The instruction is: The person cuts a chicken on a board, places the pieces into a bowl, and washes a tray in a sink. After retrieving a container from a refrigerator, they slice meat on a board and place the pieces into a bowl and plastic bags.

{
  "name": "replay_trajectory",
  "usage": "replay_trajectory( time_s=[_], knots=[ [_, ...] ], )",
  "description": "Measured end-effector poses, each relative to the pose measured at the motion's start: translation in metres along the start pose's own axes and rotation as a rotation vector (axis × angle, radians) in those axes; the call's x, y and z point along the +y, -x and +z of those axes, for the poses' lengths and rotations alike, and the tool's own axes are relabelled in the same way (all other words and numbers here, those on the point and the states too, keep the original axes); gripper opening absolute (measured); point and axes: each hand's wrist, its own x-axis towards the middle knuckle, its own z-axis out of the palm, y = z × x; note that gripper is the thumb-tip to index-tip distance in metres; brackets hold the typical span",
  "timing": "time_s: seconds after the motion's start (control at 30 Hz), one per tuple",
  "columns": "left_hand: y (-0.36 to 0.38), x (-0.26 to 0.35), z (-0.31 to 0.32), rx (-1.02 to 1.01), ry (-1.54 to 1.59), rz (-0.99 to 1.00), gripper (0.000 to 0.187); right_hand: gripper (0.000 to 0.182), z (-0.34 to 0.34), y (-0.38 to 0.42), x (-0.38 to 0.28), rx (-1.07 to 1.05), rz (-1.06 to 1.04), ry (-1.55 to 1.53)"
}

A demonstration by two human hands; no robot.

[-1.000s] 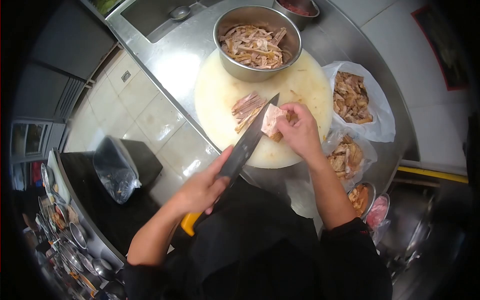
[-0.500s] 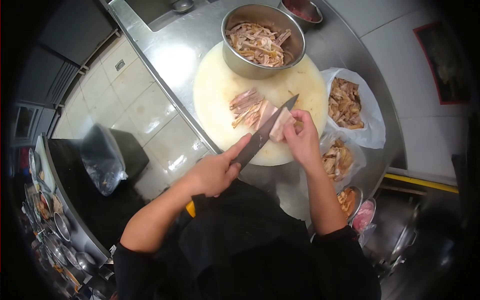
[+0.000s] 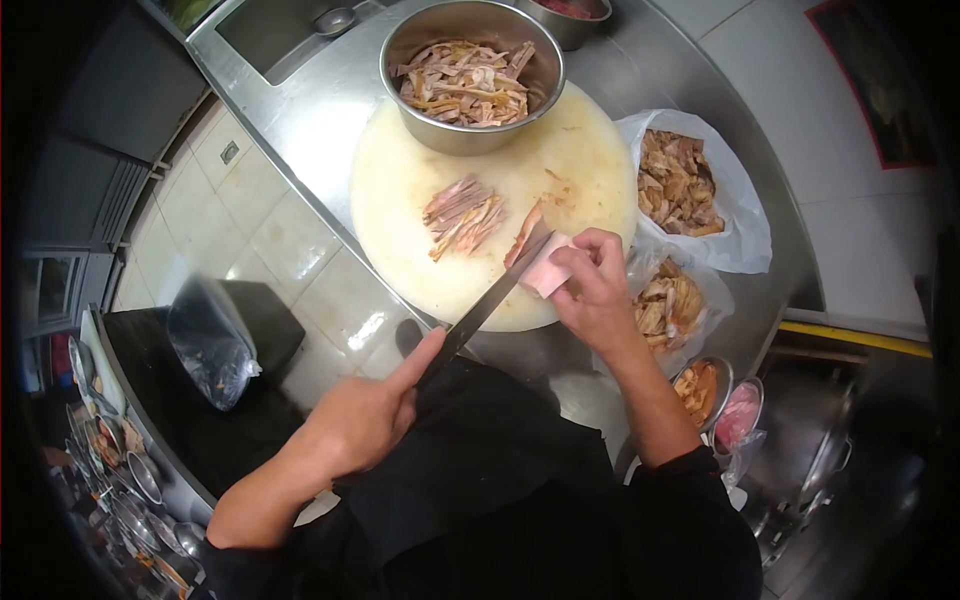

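My left hand (image 3: 365,415) is closed round the handle of a long knife (image 3: 490,298), index finger stretched along its spine. The blade lies against a pale block of meat (image 3: 547,268), which my right hand (image 3: 597,290) grips from the right with bent fingers. A slice of meat (image 3: 524,236) leans on the far side of the blade. To the left of it, a small pile of cut meat strips (image 3: 464,218) lies on the round cutting board (image 3: 385,180). At the board's far edge a steel pot (image 3: 470,138) holds many more strips.
Right of the board stand an open white bag of meat pieces (image 3: 745,215) and a clear bag (image 3: 672,310) of similar pieces. Two small bowls are nearer me. A smaller bowl (image 3: 570,25) with red contents stands behind the pot. A lined bin (image 3: 215,340) is left, below the counter.
My left hand has drawn the knife back toward me and to the left. A slice now stands apart from the block, beyond the blade. The camera view has shifted slightly.
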Motion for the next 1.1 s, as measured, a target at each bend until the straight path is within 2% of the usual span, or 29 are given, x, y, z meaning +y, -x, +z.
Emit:
replay_trajectory(
  time_s=[0.1, 0.2, 0.27, 0.4, 0.5, 0.6, 0.7, 0.8, 0.9, 1.0, 1.1],
  knots=[
    [-0.022, -0.006, 0.016, 0.028, 0.016, 0.018, 0.070, 0.031, 0.000, -0.001, -0.001, -0.034, -0.052, 0.042],
    [-0.067, 0.011, 0.011, 0.087, -0.010, 0.037, 0.072, 0.028, 0.002, 0.002, -0.001, -0.042, 0.020, 0.008],
    [-0.073, 0.027, -0.002, 0.129, -0.207, 0.019, 0.071, 0.027, -0.001, -0.002, -0.012, -0.015, 0.057, -0.024],
    [-0.039, 0.027, -0.016, 0.312, -0.421, 0.082, 0.071, 0.030, -0.023, -0.019, -0.021, -0.026, -0.002, 0.028],
    [0.006, 0.016, -0.022, 0.375, -0.383, 0.062, 0.071, 0.036, -0.019, -0.039, 0.006, -0.011, 0.067, 0.001],
    [0.046, -0.002, -0.022, 0.321, -0.308, -0.028, 0.070, 0.041, -0.002, -0.071, 0.018, -0.124, -0.010, -0.024],
    [0.068, -0.009, -0.021, 0.189, -0.287, -0.117, 0.069, 0.050, 0.006, -0.103, 0.012, -0.468, -0.058, 0.004],
    [0.060, -0.018, -0.013, 0.119, -0.285, -0.159, 0.067, 0.051, 0.004, -0.123, 0.001, -0.731, 0.049, 0.199],
    [0.047, -0.022, -0.010, 0.158, -0.254, -0.111, 0.066, 0.035, -0.001, -0.131, -0.005, -0.746, 0.076, 0.179],
    [0.025, -0.018, -0.016, 0.169, -0.251, -0.093, 0.066, 0.026, 0.000, -0.130, 0.018, -0.664, -0.070, 0.087],
    [0.000, -0.027, -0.024, 0.170, -0.225, -0.045, 0.067, 0.031, -0.047, -0.119, 0.028, -0.519, 0.115, -0.013]
  ],
)
